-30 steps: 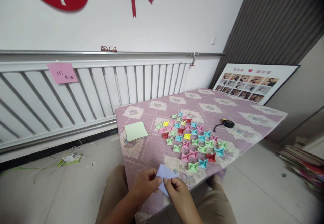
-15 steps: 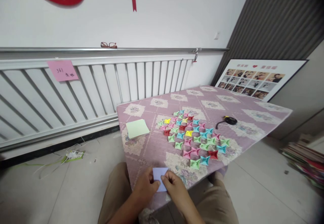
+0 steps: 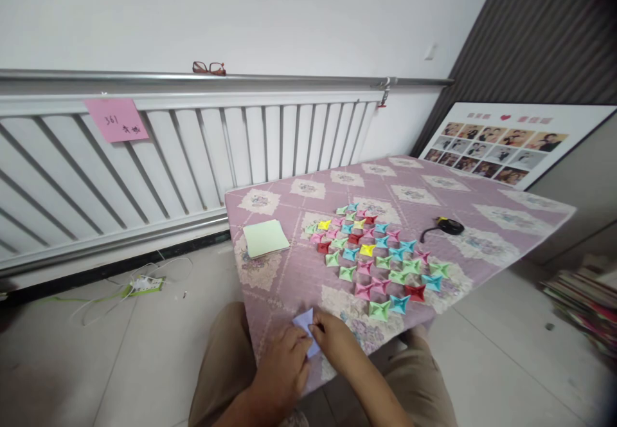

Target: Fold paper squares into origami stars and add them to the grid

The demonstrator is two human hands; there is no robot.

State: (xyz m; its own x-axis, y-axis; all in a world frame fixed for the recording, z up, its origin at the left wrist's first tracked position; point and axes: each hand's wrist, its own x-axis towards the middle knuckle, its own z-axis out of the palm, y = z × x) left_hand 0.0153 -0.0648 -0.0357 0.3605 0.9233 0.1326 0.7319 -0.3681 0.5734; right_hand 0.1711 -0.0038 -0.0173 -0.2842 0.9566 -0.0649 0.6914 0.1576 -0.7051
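A small sheet of light purple paper [image 3: 305,319] is at the table's near edge, partly covered by my fingers. My left hand [image 3: 282,359] lies over its left and lower part, fingers curled on it. From the other side, my right hand [image 3: 333,338] pinches the paper's right edge between thumb and fingers. Beyond my hands, several folded paper pieces [image 3: 367,250] with pointed corners stand in rows, in green, blue, pink, red and yellow. A stack of pale green paper sheets [image 3: 266,238] lies at the left of the table.
A patterned purple cloth [image 3: 277,289] covers the table. A coiled black cable [image 3: 450,226] lies on its right side. Behind are a white radiator [image 3: 250,141] and a leaning photo board [image 3: 511,144]. A power strip [image 3: 144,284] with cords sits on the floor at left.
The purple paper has turned and tilted between my hands. My left hand has rolled over it, its back now facing up. The view has dipped and swung slightly left.
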